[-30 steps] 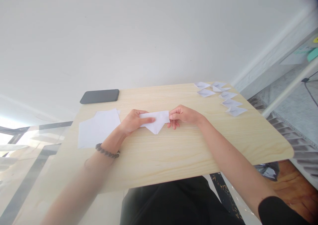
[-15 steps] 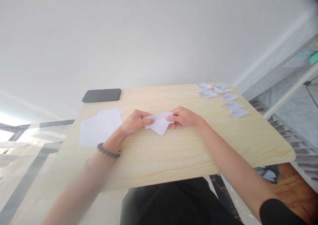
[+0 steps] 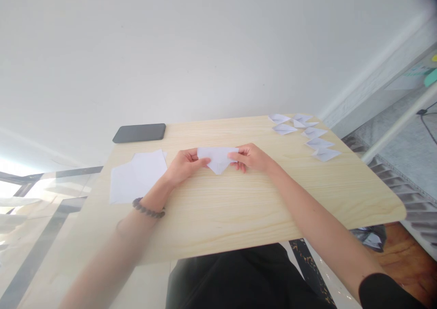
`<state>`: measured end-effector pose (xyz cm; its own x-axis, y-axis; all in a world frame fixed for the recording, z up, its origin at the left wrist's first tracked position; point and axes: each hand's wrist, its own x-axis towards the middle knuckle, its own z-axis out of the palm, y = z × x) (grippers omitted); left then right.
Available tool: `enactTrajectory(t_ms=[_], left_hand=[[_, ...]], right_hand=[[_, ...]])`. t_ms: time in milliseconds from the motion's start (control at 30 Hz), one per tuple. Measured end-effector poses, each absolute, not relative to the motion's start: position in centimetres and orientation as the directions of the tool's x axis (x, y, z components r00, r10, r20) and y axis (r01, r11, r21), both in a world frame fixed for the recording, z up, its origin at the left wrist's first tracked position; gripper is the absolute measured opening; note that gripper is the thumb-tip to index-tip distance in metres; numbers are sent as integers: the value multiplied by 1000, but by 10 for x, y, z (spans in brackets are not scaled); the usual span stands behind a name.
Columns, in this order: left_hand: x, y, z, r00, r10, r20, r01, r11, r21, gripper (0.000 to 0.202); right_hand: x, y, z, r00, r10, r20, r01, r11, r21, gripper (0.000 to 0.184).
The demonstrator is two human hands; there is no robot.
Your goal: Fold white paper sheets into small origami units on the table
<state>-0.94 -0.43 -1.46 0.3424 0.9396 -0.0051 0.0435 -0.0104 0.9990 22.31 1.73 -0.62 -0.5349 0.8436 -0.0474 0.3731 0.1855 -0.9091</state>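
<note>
Between my two hands is a folded piece of white paper (image 3: 218, 158), held up over the middle of the table. Its top edge is straight and its lower part comes to a point facing me. My left hand (image 3: 185, 164) pinches the left end, thumb in front and fingers behind. At the right end my right hand (image 3: 251, 157) pinches it the same way, with some fingertips showing below. A dark bead bracelet (image 3: 148, 209) circles my left wrist.
Loose white sheets (image 3: 134, 179) lie by my left forearm on the wooden table (image 3: 232, 222). Behind them rests a dark phone (image 3: 139, 133). Several folded white paper pieces (image 3: 319, 143) are spread at the back right. A wall (image 3: 211, 49) stands behind the table.
The folded paper has risen slightly and tipped, so its top edge is now level and its point looks shorter. Both hands keep their pinch on its ends.
</note>
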Motion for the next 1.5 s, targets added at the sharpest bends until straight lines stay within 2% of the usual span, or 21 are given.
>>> enactTrajectory(t_ms=[67,133,233,333,467,567,667,767,933,1200,1333,1500], left_hand=[[-8,-3,-16,231,970,76,153,-114,982,25],[-8,-3,-16,158,964,216,250,-250,935,21],[-12,-1,-17,178,886,429,413,-463,784,15],[-17,3,-21,287,822,491,601,-554,576,15],[-20,4,-26,459,796,395,736,-589,333,23],[-19,2,-26,484,785,386,776,-589,225,26],[-18,1,-23,528,768,363,776,-609,160,28],[-19,1,-21,542,768,342,775,-614,149,28],[-17,1,-21,506,792,343,780,-590,211,32],[-14,5,-23,458,830,317,730,-555,400,34],[-13,6,-22,428,857,288,738,-515,436,34],[-11,7,-20,374,892,252,758,-451,472,31]], right_hand=[[217,18,-10,-424,890,171,351,335,-875,30],[214,20,-12,-317,856,409,363,508,-781,22],[214,24,-15,-284,753,594,427,654,-625,14],[219,26,-18,-407,705,581,461,708,-535,15],[225,27,-18,-585,717,378,517,689,-508,18],[227,24,-15,-581,761,288,576,635,-515,20],[228,23,-12,-574,774,268,592,619,-517,22],[226,23,-11,-576,764,290,576,631,-520,24],[222,26,-16,-526,786,326,566,609,-555,28],[214,22,-23,-555,784,279,551,598,-582,28],[209,26,-26,-507,812,290,603,574,-554,27],[206,30,-26,-455,856,246,624,503,-598,25]])
